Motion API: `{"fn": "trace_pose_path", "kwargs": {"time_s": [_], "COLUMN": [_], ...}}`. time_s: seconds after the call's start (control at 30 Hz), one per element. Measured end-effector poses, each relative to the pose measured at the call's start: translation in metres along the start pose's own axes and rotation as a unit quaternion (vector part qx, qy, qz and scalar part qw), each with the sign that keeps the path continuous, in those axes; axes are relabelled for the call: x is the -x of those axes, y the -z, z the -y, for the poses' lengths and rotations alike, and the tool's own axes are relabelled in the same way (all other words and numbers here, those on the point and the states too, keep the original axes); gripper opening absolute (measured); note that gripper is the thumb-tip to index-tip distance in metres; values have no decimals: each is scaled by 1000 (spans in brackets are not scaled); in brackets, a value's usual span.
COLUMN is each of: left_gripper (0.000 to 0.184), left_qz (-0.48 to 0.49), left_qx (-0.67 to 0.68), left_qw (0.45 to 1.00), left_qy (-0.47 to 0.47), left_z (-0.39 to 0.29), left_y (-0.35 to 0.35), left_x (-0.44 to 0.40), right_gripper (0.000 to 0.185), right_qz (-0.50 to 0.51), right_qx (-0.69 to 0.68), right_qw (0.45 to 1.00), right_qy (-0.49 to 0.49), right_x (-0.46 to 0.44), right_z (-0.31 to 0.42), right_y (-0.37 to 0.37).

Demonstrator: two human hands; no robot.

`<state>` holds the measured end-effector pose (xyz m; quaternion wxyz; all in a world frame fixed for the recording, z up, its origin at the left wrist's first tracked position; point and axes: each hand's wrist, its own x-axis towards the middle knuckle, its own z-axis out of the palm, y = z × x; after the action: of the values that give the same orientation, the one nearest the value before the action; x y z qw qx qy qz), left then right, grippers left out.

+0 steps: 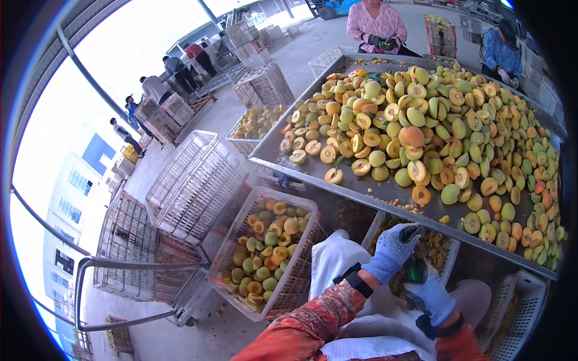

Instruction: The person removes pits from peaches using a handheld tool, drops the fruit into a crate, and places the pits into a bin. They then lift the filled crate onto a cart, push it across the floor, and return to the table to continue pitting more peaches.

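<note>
Steel forms the broad table, its raised rim evidently serving to retain the heaped stone fruit, much of it halved. A slatted crate of similar halves stands beside the wearer's left arm, presumably for short reach. Another crate, holding small yellow-brown pieces, sits below the table edge, under the hands, where it would catch whatever drops.

Left hand: gloved, raised over that crate, fingers curled inward; degree of closure and any contents cannot be told. Right hand: gloved, lower and close by, bent beside a dark green item, possibly a handle; whether it is gripped, and how firmly, cannot be confirmed.

Not verifiable: the green item's far end, obscured between the gloves; the lower crate's near side, covered by hands and pale cloth; the fruit beneath the heap's surface. The lens border cuts off the table's right end.
</note>
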<state>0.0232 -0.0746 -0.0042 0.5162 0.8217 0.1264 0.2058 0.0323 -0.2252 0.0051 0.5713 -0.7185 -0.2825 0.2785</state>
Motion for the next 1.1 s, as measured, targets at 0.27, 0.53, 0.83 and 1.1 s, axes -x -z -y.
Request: {"fn": "trace_pose_path", "kwargs": {"time_s": [0.27, 0.53, 0.83, 1.1], "left_gripper": [19, 22, 25, 26], "left_qz": [208, 132, 156, 84], "left_qx": [13, -95, 55, -102], "left_qw": [978, 985, 983, 989], "left_qy": [24, 52, 73, 59], "left_z": [11, -2, 7, -24], "left_y": [14, 3, 16, 9], "left_x": [-20, -12, -20, -22], "right_gripper": [44, 40, 46, 50], "right_qz": [104, 63, 53, 55], "right_qx": [-157, -189, -50, -65], "right_qw": [964, 971, 983, 995], "right_qy": [-190, -135, -169, -50], "right_x": [1, 2, 0, -4], "right_z": [31, 26, 38, 16], "right_y": [14, 2, 6, 5]}}
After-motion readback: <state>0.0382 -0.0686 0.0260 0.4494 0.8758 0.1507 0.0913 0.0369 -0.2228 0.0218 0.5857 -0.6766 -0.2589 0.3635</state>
